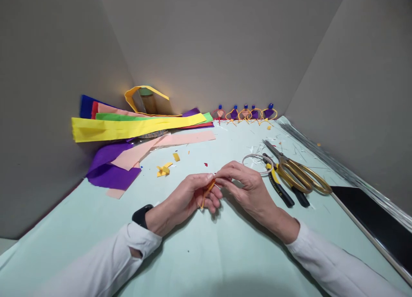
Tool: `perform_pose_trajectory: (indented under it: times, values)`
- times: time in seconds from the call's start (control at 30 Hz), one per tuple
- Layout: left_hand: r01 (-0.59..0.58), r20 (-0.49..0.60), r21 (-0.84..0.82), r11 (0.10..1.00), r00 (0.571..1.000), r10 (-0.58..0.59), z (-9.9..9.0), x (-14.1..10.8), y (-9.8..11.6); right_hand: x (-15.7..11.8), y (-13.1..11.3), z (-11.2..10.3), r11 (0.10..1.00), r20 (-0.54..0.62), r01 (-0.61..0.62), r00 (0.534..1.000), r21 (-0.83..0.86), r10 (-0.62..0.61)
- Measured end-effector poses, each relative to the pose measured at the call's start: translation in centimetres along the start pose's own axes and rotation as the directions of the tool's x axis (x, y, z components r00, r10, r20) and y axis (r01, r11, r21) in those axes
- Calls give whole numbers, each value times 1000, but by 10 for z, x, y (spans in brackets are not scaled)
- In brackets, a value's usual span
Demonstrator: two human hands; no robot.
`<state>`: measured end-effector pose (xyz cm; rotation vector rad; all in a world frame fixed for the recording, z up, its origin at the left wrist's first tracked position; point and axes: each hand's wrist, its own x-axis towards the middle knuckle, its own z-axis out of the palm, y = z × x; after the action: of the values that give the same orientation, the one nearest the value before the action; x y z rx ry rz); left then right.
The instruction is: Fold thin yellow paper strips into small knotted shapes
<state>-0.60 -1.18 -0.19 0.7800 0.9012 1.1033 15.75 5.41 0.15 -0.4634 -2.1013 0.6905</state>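
Note:
My left hand (196,194) is at the middle of the table, thumb and forefinger closed on a narrow orange strip (207,195) that looks like twisted paper. Its lower end hangs across my curled fingers. Against it, my right hand (243,182) pinches near the strip's upper end, with the fingertips of both hands meeting. What lies right between the fingertips is mostly hidden. Small yellow paper scraps (164,170) lie to the left of my hands. Just beyond my right hand are a coil of thin wire (258,164) and black-and-yellow pliers (278,185).
Large gold-handled scissors (294,172) rest by the pliers, near a dark flat panel (376,219) and a bundle of straight wires (322,153). Coloured paper strips (138,128) are piled at back left. Several small wire-and-paper figures (246,112) stand along the back wall.

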Motion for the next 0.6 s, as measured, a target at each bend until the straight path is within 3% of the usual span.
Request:
perform_pose_trajectory:
  times: [0.13,0.27,0.43,0.6]
  values:
    - [-36,30,-7,999,999,36,-3,1,0,0,2,-1,1000,16,-1,1000,22,1]
    - [-37,-24,-2,999,999,37,-1,0,1,3,3,-3,997,29,-52,998,62,50]
    - [-64,-124,75,995,990,73,6,-3,3,6,2,-4,956,85,-214,976,201,201]
    - [-134,-218,227,965,958,184,12,-4,3,7,2,-1,875,165,-398,916,276,365]
